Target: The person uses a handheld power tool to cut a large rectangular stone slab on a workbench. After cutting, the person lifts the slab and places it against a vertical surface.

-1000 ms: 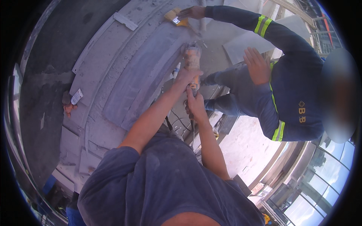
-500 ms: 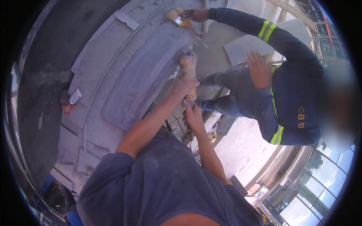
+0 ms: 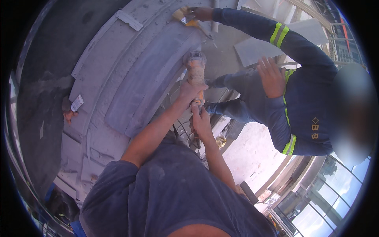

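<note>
An orange, dust-coated angle grinder is held in both my hands, its head away from me. Wrapped round the middle of its body is my left hand. My right hand grips its rear end, with some of the fingers hidden underneath. The grinder's head is at the edge of a long, curved grey slab; whether the disc touches it I cannot tell. At the slab's far end, a co-worker's hand is on a wide brush with pale bristles.
The co-worker, in dark clothes with reflective bands, stands close on the right, one palm raised near the grinder. Cables hang below my right hand. A small white packet and a short strip lie on the dusty ledge to the left.
The grinder's head has shifted slightly left. The co-worker's hand and brush have also moved a little left. My grip looks the same.
</note>
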The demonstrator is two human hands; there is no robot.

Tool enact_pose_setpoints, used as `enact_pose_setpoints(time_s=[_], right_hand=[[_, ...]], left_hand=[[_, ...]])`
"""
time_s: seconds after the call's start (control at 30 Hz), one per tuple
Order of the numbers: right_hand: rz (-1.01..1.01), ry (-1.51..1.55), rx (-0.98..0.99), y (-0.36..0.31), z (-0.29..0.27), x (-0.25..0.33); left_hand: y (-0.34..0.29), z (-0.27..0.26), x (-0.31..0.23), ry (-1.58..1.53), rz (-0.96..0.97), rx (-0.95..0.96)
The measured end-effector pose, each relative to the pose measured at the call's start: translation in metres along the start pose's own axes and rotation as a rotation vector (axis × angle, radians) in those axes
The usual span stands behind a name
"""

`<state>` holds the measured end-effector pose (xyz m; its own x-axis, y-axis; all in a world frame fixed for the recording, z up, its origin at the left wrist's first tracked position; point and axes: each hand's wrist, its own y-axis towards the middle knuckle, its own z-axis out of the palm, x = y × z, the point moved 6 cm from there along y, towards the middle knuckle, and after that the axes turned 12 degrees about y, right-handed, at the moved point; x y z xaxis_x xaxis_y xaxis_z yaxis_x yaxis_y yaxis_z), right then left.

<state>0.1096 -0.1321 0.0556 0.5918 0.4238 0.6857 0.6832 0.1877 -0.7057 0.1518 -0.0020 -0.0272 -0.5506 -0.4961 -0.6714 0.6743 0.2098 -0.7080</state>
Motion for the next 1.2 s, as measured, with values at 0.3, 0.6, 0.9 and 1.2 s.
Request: enact_pose_setpoints(time_s=[0.3, 0.6, 0.9, 1.2], right_hand=[[-0.016, -0.003, 0.019, 0.016, -0.008, 0.013], [-0.016, 0.052, 0.032, 0.032, -0.013, 0.010], [-0.010, 0.043, 0.026, 0.040, -0.016, 0.016], [-0.018, 0.056, 0.016, 0.052, -0.022, 0.013]], left_hand=[[0.015, 0.011, -0.008, -0.055, -0.051, 0.029], [0.029, 0.016, -0.013, -0.026, -0.021, 0.039], [0.042, 0.023, -0.016, -0.022, -0.013, 0.020], [0.052, 0.028, -0.018, 0.011, 0.007, 0.011]])
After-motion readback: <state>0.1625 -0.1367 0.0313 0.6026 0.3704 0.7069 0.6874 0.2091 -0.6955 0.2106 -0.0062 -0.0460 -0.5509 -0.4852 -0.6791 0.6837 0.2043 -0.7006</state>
